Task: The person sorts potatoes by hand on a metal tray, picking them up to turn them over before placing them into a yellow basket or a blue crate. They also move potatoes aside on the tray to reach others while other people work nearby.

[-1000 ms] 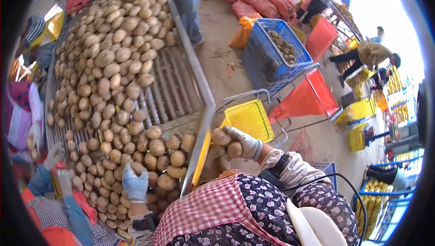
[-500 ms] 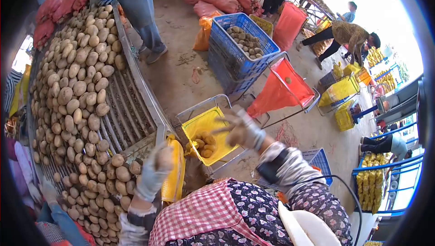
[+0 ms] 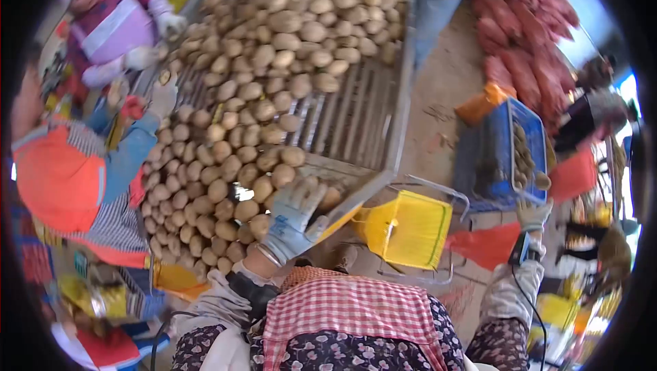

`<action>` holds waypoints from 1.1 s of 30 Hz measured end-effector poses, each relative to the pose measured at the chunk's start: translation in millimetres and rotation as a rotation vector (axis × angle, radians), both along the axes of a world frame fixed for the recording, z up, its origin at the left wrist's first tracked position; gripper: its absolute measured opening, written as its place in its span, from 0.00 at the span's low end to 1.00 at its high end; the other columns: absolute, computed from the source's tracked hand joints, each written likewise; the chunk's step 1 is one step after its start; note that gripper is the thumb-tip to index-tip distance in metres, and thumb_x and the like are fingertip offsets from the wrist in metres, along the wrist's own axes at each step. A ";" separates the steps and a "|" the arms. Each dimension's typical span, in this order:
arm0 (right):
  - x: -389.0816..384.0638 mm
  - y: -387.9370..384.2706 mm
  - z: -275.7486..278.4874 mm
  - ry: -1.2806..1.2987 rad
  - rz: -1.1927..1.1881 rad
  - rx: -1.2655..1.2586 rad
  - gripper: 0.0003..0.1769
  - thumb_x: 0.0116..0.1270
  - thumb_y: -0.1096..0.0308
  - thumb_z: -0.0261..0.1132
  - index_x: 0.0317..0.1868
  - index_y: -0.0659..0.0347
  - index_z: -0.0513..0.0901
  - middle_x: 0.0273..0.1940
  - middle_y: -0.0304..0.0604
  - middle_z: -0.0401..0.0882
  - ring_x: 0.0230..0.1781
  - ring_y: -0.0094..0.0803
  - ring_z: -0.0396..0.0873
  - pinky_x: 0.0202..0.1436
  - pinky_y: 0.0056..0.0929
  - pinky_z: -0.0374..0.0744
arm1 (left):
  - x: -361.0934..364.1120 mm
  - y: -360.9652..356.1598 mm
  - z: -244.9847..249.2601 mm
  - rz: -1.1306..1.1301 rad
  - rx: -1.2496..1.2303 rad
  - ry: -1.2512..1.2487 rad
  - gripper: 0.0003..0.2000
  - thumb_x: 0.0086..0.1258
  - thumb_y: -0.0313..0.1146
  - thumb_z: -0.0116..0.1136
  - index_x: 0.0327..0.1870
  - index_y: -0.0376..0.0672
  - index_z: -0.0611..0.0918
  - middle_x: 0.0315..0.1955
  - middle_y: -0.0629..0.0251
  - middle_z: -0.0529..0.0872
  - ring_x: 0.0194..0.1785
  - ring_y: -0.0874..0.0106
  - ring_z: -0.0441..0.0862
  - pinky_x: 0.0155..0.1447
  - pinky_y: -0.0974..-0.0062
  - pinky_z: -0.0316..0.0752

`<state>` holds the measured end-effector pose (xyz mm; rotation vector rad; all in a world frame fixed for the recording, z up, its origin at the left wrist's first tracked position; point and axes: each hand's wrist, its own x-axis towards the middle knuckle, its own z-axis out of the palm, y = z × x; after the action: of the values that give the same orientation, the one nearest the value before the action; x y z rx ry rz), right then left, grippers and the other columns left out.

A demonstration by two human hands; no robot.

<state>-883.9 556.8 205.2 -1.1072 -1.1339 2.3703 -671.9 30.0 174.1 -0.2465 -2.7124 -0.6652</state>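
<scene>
Potatoes (image 3: 226, 159) lie heaped on a slatted metal sorting table (image 3: 349, 111). My left hand (image 3: 295, 215), in a pale glove, rests over potatoes at the table's near corner, its fingers stretched out and thumb apart. Far out to the right, my gloved right hand (image 3: 534, 216) reaches to the near rim of a blue crate (image 3: 503, 145) holding potatoes. Its fingers point forward, slightly blurred. One potato (image 3: 542, 181) is just beyond the fingertips, apparently apart from them. Between my hands hangs a yellow mesh bag (image 3: 417, 231) on a metal frame.
Two co-workers stand left of the table, one in a purple apron (image 3: 113, 29), one with an orange head covering (image 3: 58, 179). Another person's legs (image 3: 438, 15) are at the far side. Red sacks (image 3: 520, 43) are piled behind the crate. A red bag (image 3: 482, 244) hangs near my right arm.
The view has swung left toward the table. My left hand has come down onto the potatoes. My right hand has gone from above the yellow bag out to the blue crate.
</scene>
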 end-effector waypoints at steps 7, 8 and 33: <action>-17.0 -155.8 -58.1 0.326 0.610 0.895 0.28 0.68 0.58 0.63 0.67 0.54 0.71 0.60 0.45 0.74 0.62 0.34 0.71 0.66 0.34 0.68 | 57.3 -132.0 -44.0 0.864 -0.346 -0.205 0.32 0.66 0.50 0.54 0.69 0.44 0.68 0.69 0.43 0.62 0.72 0.43 0.57 0.74 0.47 0.49; -22.7 -192.6 -65.5 0.550 0.678 1.047 0.26 0.68 0.64 0.64 0.65 0.56 0.72 0.59 0.45 0.75 0.61 0.34 0.72 0.65 0.32 0.69 | 51.9 -151.0 -52.1 0.886 -0.261 -0.151 0.32 0.65 0.51 0.54 0.68 0.45 0.69 0.69 0.43 0.62 0.71 0.44 0.57 0.74 0.49 0.50; 8.8 -568.4 -58.4 0.514 1.540 1.711 0.24 0.69 0.54 0.55 0.62 0.52 0.71 0.58 0.52 0.73 0.55 0.49 0.77 0.56 0.44 0.77 | -29.9 -202.1 -16.9 0.615 -0.181 -0.016 0.32 0.63 0.44 0.60 0.67 0.38 0.68 0.65 0.46 0.68 0.67 0.46 0.64 0.72 0.53 0.56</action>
<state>-875.1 -11.6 146.8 1.1904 -3.0471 0.7241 -701.8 -172.1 157.2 0.5352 -2.6438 -0.2409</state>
